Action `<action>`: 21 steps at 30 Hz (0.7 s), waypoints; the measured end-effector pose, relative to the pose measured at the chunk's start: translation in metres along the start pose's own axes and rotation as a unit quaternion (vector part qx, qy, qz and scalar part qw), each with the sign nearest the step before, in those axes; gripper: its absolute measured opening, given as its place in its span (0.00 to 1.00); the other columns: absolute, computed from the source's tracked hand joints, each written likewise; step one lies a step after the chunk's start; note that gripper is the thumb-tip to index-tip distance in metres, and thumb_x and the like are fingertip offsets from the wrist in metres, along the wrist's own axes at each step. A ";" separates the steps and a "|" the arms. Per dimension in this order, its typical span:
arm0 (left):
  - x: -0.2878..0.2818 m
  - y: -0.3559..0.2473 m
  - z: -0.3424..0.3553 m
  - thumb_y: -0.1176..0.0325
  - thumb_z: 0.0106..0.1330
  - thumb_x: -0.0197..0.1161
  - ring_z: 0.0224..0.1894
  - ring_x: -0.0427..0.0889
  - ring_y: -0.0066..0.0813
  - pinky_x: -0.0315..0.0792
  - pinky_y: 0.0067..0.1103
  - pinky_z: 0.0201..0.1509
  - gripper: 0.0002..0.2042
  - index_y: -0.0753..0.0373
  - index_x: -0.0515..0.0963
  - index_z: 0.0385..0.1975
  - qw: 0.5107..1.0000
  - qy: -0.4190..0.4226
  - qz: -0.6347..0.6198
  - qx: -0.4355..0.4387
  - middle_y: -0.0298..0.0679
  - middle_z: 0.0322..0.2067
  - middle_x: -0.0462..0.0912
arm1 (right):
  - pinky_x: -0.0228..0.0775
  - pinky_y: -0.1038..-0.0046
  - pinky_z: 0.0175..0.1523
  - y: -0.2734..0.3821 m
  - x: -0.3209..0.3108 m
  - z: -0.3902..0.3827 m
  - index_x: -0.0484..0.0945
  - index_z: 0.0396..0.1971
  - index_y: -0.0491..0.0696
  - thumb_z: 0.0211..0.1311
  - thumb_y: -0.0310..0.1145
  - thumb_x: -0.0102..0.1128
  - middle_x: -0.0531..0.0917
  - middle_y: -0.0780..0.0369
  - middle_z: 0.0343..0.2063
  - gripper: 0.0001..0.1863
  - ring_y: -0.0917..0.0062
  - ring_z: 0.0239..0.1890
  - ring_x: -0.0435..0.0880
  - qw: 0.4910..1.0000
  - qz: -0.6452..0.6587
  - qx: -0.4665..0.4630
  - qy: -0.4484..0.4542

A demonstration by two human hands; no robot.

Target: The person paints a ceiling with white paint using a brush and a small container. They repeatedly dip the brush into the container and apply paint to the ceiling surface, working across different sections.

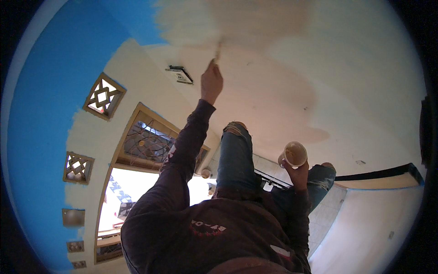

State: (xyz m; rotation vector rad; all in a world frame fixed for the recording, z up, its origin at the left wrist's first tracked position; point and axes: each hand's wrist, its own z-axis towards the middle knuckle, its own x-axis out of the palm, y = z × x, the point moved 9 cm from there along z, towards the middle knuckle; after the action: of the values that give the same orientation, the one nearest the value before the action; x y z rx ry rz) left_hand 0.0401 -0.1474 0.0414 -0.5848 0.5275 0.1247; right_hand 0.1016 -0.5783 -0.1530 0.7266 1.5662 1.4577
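My left hand (212, 83) is raised high, its fingers closed around a paintbrush (218, 52). The brush is smeared by motion, and its tip is at the cream wall (260, 77), by a darker, wet-looking beige patch. Lower and to the right, my right hand (297, 174) holds a pale cup (295, 154) from below. Some beige paint shows inside the cup, whose mouth is tilted toward the view. My knees, in torn jeans (236, 157), show between and beside the arms.
Bright blue paint (50, 86) covers the left wall and an upper corner. An electrical fitting (179, 75) sits near my left hand. Along the left are a wooden-framed window with a grille (143, 140), patterned vents (104, 97) and a bright opening. A dark-edged ledge (378, 176) is at right.
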 end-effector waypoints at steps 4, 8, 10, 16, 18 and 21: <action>-0.017 0.120 0.024 0.65 0.73 0.48 0.39 0.83 0.62 0.76 0.44 0.39 0.19 0.73 0.72 0.56 0.986 -0.080 0.126 -0.071 0.61 0.36 0.83 | 0.75 0.66 0.58 0.005 -0.002 0.001 0.72 0.56 0.42 0.46 0.35 0.81 0.84 0.55 0.49 0.37 0.68 0.53 0.84 1.000 0.003 -0.006 -0.002; -0.012 0.175 0.069 0.64 0.73 0.47 0.42 0.81 0.65 0.76 0.48 0.45 0.17 0.73 0.73 0.48 0.978 -0.023 0.136 -0.154 0.64 0.39 0.82 | 0.75 0.66 0.58 0.012 -0.002 -0.001 0.72 0.56 0.42 0.46 0.36 0.81 0.84 0.55 0.49 0.37 0.68 0.53 0.84 1.000 -0.003 -0.006 -0.013; -0.004 0.190 0.084 0.64 0.72 0.48 0.41 0.82 0.65 0.76 0.47 0.45 0.15 0.72 0.72 0.44 0.982 -0.028 0.147 -0.118 0.64 0.37 0.82 | 0.75 0.66 0.58 0.015 0.003 0.002 0.72 0.56 0.42 0.46 0.36 0.81 0.84 0.55 0.49 0.37 0.68 0.53 0.83 1.000 0.003 -0.013 -0.005; 0.051 0.120 0.071 0.67 0.70 0.49 0.36 0.82 0.66 0.77 0.48 0.41 0.12 0.72 0.68 0.44 0.990 0.017 0.104 -0.089 0.66 0.31 0.81 | 0.75 0.66 0.58 0.013 0.000 0.001 0.72 0.56 0.42 0.46 0.37 0.81 0.84 0.55 0.49 0.37 0.68 0.53 0.83 1.000 0.010 -0.021 -0.004; 0.059 0.093 0.056 0.68 0.70 0.49 0.36 0.82 0.66 0.76 0.48 0.40 0.12 0.72 0.68 0.44 0.994 0.023 0.075 -0.081 0.67 0.31 0.81 | 0.75 0.66 0.58 0.008 0.000 0.002 0.72 0.56 0.43 0.46 0.37 0.81 0.84 0.55 0.49 0.37 0.68 0.53 0.83 1.000 0.015 -0.025 -0.001; 0.045 0.018 0.025 0.68 0.71 0.50 0.37 0.81 0.66 0.76 0.48 0.40 0.13 0.73 0.70 0.45 0.997 0.034 0.010 -0.063 0.67 0.32 0.80 | 0.75 0.66 0.58 0.002 -0.001 -0.001 0.72 0.56 0.42 0.46 0.38 0.81 0.83 0.55 0.49 0.38 0.68 0.53 0.83 1.000 0.021 -0.021 -0.001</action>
State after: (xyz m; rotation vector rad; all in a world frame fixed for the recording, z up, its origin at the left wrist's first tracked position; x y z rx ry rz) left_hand 0.0850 -0.1201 0.0273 -0.7095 0.5944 0.1593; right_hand 0.1016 -0.5795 -0.1511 0.7415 1.5225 1.5158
